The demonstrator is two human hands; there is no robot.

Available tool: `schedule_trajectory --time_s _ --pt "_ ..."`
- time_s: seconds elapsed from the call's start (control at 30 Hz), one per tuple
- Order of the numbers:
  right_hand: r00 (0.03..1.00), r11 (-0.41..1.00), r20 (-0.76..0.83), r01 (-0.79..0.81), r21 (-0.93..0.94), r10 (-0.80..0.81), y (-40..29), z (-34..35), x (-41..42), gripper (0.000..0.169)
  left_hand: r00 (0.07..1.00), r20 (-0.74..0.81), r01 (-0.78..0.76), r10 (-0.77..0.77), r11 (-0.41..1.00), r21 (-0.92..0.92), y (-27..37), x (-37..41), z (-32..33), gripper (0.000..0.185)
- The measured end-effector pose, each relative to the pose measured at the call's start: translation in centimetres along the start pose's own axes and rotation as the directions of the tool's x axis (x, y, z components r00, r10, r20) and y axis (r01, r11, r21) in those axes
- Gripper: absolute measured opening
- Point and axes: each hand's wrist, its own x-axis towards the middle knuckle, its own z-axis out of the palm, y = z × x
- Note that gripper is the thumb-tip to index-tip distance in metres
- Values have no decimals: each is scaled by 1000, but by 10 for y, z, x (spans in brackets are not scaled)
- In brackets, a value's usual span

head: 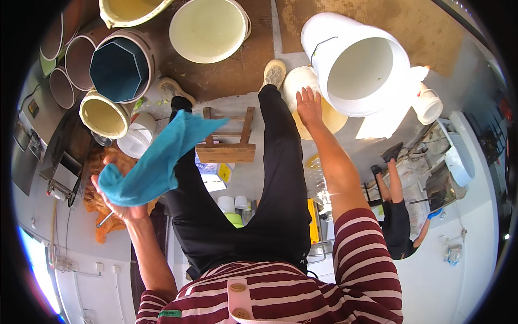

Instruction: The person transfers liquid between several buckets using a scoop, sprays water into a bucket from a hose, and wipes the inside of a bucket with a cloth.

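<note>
My left hand (125, 202) is raised at the left with a teal cloth (156, 162) in its grip, the loose end trailing to the upper right. A thin metal rod (105, 219) pokes out below that hand; what it belongs to is hidden. My right hand (310, 106) reaches forward, fingers extended, over a whitish rounded container (298, 83); whether it touches cannot be told. Just below this hand is a round yellowish surface (332, 121). To the right of my right hand a large white plastic bucket (358, 69) shows its hollow inside.
A wooden stool (226, 153) lies between my legs. Several buckets crowd the upper left, one lined dark blue (117, 71), beside a cream tub (209, 31). Orange-brown plastic sheeting (103, 198) is behind my left hand. Another person (394, 227) stands at the right, near a wall.
</note>
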Motion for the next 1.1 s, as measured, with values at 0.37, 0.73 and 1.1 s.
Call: schedule_trajectory --time_s 0.37,0.73,1.1 --pt "923 901 204 -368 228 326 59 80 -34 32 959 -249 213 -134 923 322 -80 92 -106 40" --pt "903 904 108 -423 57 416 35 -94 -182 46 933 -181 356 -312 874 331 -10 72 -146 39" --pt "783 512 418 -619 596 460 -9 -198 -182 40 916 -122 399 -383 828 393 29 63 -159 37"
